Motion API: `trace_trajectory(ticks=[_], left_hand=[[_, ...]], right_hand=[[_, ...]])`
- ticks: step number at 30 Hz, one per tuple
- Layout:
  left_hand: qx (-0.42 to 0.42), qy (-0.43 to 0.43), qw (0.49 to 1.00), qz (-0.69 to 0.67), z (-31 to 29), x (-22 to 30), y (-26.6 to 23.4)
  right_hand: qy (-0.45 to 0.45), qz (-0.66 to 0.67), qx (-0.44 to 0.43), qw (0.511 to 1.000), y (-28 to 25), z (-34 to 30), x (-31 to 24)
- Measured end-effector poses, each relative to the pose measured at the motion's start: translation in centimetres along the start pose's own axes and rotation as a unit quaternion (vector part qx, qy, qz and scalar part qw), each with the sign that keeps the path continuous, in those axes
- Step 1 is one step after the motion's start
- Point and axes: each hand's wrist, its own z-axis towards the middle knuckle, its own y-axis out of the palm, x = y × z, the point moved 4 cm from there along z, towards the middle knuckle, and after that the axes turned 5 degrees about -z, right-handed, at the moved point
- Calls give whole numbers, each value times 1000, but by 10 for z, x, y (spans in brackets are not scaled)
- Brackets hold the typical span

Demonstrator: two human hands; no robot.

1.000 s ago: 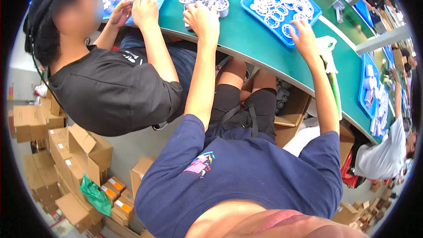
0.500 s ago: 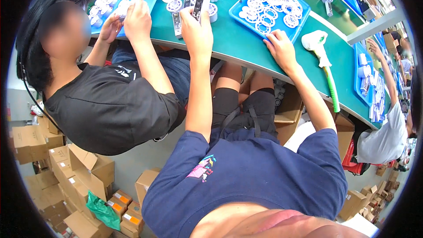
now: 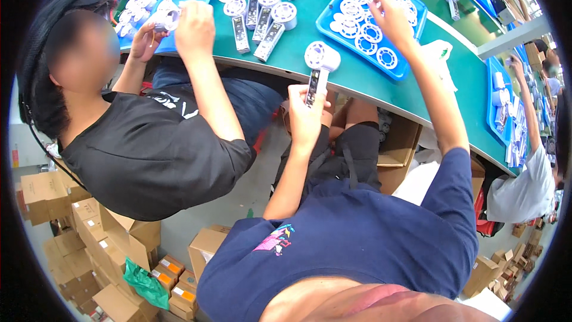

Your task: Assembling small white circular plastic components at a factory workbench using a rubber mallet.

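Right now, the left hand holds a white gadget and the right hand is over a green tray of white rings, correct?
Not quite: the tray is blue, not green, as the head view shows. The left hand holds a white gadget, and the right hand is over the white rings.
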Motion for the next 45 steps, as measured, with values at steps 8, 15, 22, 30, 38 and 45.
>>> trace_trajectory(ticks=[8, 15, 22, 30, 38, 45], left_hand=[[38, 13, 985, 168, -4, 14, 0], [-30, -103, 985, 132, 3, 17, 0], [-92, -189, 974, -89, 18, -13, -1], [-112, -201, 962, -145, 14, -16, 4], [-119, -215, 964, -101, -1, -13, 12], [-112, -189, 972, -84, -4, -14, 15]], right_hand=[[153, -216, -95, 960, 102, 141, 44], [119, -155, -105, 975, 126, 137, 10], [1, -107, -167, 980, 131, 86, -46], [-56, 5, -112, 992, 38, 13, 1], [35, 51, -137, 989, 23, -48, -2], [-1, -19, -127, 992, 21, -52, -4]])
